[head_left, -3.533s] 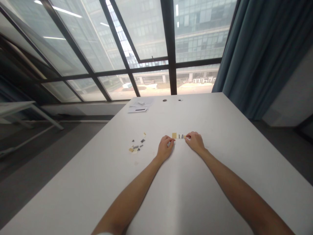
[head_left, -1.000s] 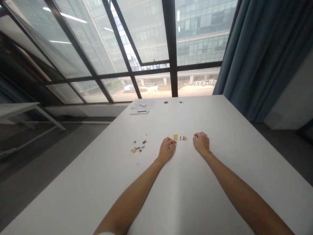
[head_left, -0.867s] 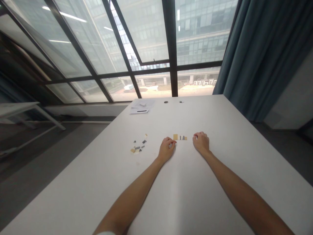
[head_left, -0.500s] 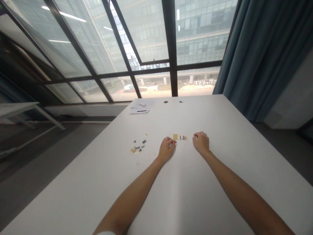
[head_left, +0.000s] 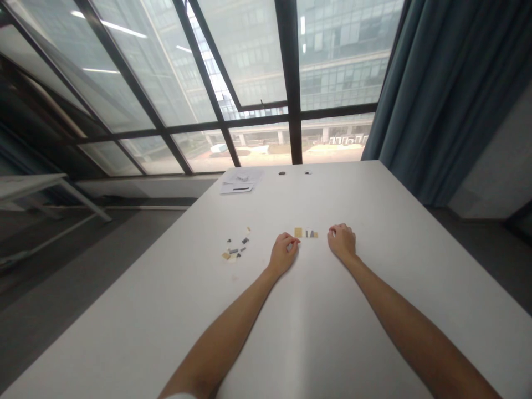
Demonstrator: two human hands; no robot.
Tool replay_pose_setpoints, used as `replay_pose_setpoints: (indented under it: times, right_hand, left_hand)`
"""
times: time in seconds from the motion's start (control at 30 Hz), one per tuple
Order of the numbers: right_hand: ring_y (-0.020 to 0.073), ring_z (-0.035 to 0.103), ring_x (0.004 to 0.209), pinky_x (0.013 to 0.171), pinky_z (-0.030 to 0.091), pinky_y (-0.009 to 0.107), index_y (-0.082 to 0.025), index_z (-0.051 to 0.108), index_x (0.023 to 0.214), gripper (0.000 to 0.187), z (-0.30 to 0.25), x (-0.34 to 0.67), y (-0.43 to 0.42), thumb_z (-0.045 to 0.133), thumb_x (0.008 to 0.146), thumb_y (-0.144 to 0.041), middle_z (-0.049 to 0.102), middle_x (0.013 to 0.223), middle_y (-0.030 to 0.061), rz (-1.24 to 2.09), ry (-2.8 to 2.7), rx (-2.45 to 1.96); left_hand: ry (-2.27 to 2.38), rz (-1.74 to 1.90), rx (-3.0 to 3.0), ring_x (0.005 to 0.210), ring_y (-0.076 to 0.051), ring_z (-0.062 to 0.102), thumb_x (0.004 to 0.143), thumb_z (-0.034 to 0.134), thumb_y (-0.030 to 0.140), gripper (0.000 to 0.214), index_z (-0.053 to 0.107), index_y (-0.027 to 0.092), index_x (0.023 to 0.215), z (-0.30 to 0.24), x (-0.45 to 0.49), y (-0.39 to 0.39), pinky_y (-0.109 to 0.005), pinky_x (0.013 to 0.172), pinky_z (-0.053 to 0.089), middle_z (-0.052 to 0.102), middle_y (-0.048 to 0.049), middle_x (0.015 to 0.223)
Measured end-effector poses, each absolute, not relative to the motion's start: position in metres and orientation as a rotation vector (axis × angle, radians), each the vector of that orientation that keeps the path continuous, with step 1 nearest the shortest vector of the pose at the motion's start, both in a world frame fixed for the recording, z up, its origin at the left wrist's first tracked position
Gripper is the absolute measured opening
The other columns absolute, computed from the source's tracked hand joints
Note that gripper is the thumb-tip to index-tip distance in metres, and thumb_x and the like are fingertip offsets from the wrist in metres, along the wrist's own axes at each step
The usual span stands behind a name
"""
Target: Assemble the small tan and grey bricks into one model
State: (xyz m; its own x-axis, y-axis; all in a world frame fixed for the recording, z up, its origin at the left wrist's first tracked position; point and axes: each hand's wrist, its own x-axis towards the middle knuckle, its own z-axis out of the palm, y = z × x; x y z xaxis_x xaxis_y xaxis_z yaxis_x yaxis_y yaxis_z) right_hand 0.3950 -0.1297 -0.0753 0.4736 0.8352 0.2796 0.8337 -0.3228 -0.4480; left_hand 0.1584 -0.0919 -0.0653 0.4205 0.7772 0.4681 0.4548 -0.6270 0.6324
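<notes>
A short row of small tan and grey bricks [head_left: 306,233] lies on the white table [head_left: 316,332], between my two hands. My left hand [head_left: 283,253] rests on the table just left of the row, fingers curled, with a small grey piece at its fingertips. My right hand [head_left: 342,241] rests a little to the right of the row, fingers curled under; I cannot see anything in it. A loose scatter of small tan and grey bricks [head_left: 235,249] lies further left.
Sheets of paper [head_left: 240,182] lie at the table's far left edge. Two small dark round things [head_left: 282,173] sit near the far edge. Windows stand behind, a blue curtain [head_left: 436,94] hangs at the right, and another table [head_left: 29,185] is at far left.
Since 3.5 s ago my right hand has drawn away to the right from the end of the brick row. Over the last second nothing has visibly moved.
</notes>
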Motion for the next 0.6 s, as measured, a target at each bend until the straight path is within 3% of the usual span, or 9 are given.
replay_pose_setpoints:
  times: [0.4,0.5,0.6]
  right_hand:
    - [0.0238,0.054,0.103,0.085,0.037,0.034,-0.019,0.074,0.101,0.025,-0.076,0.393,-0.129,0.051,0.094,-0.026,0.065,0.110,0.0104,0.001,-1.387,-2.190]
    - [0.0239,0.054,0.103,0.085,0.037,0.034,-0.018,0.074,0.101,0.026,-0.075,0.393,-0.130,0.051,0.093,-0.025,0.065,0.110,0.0113,0.009,-1.390,-2.188]
    - [0.0242,0.054,0.104,0.086,0.036,0.034,-0.018,0.074,0.101,0.026,-0.075,0.392,-0.130,0.050,0.093,-0.025,0.065,0.111,0.0118,0.010,-1.392,-2.194]
  left_hand:
    - [1.246,1.089,2.274,0.090,-0.019,0.060,0.091,0.056,0.019,0.020,0.075,0.020,0.092,-0.044,0.142,-0.073,-0.034,0.087,0.048,0.066,-0.0050,0.091]
    - [1.454,1.023,2.279,0.088,-0.021,0.059,0.090,0.055,0.021,0.022,0.075,0.019,0.101,-0.028,0.118,-0.051,-0.036,0.089,0.048,0.068,-0.0058,0.094]
    - [1.742,0.886,2.317,0.101,-0.027,0.057,0.091,0.056,0.026,0.030,0.074,0.018,0.113,-0.018,0.086,-0.031,-0.041,0.097,0.045,0.068,-0.0098,0.105]
